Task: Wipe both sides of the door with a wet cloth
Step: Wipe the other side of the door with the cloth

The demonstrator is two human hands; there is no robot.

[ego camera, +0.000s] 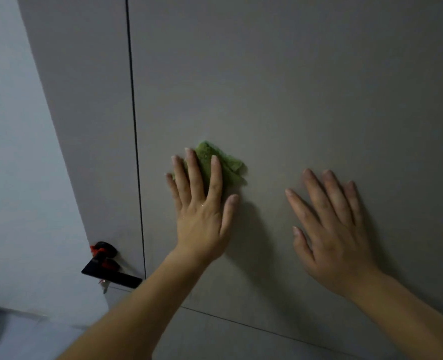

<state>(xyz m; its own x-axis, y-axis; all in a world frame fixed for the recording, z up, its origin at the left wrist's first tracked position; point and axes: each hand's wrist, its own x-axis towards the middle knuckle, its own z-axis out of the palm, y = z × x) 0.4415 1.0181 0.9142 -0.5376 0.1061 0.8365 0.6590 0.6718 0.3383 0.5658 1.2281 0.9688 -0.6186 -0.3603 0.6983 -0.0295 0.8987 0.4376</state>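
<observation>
The grey door fills most of the view. The left hand lies flat against the door panel with its fingers straight and spread, pressing a crumpled green cloth against the surface. The cloth sits under the fingers and shows above and to the right of them. The right hand rests flat on the same panel, fingers extended and holding nothing, well apart from the left hand and not touching the cloth. A thin dark vertical groove runs down the door just left of the cloth. The black lever handle is at the lower left, with a red item fitted around its base. A pale wall borders the left door edge.
</observation>
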